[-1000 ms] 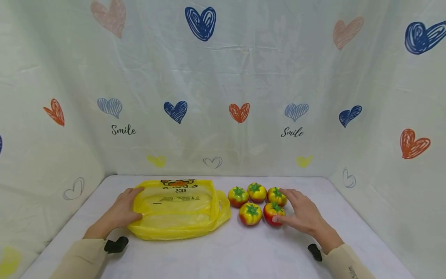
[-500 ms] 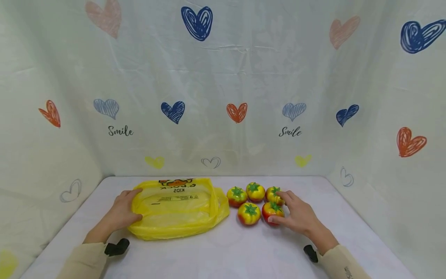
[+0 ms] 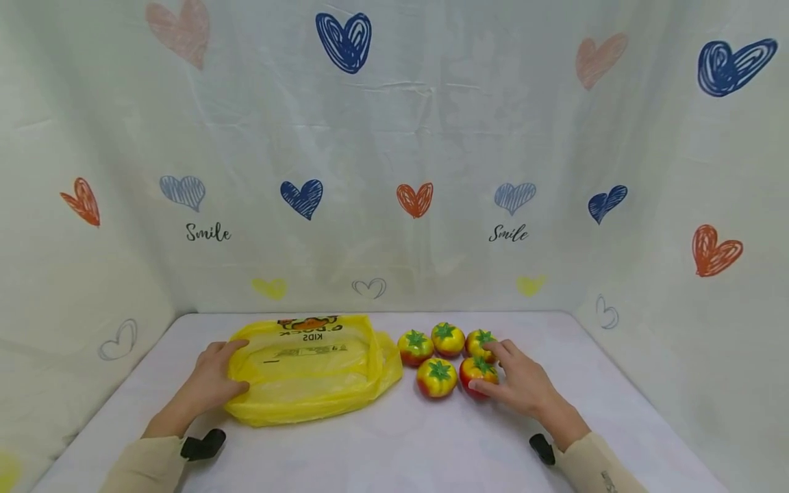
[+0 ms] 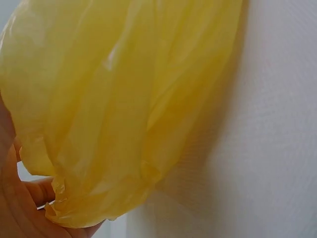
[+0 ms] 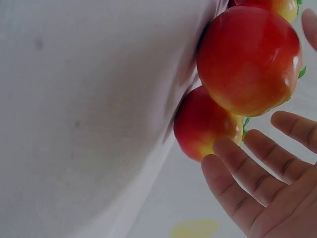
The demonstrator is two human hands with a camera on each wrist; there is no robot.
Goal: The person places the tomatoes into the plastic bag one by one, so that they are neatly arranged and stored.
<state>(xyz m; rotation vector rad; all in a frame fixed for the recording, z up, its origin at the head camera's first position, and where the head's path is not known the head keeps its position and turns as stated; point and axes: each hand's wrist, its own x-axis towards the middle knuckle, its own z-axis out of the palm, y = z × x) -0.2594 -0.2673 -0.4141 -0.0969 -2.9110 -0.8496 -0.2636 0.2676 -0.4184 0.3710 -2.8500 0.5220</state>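
Observation:
A yellow plastic bag (image 3: 308, 376) with printed lettering lies flat on the left half of the table. At its left end rests my left hand (image 3: 206, 380), thumb and fingers spread along the bag's edge; in the left wrist view the bag (image 4: 109, 114) partly covers the fingers. Several glossy red-and-yellow tomatoes with green leafy tops are grouped right of the bag. My right hand (image 3: 520, 380) is beside the right-hand pair, the front tomato (image 3: 477, 375) and the back tomato (image 3: 478, 342). In the right wrist view, extended fingers (image 5: 242, 171) reach towards a tomato (image 5: 250, 59).
A white cloth (image 3: 382, 452) covers the table. Behind and at both sides hangs a pale curtain (image 3: 370, 137) printed with hearts. The bag's handle end (image 3: 388, 359) lies close to the leftmost tomato (image 3: 416, 348).
My right hand has shifted slightly left, its thumb reaching further across the front right tomato. The whole head view has drifted a little. The left hand stays at the bag's end.

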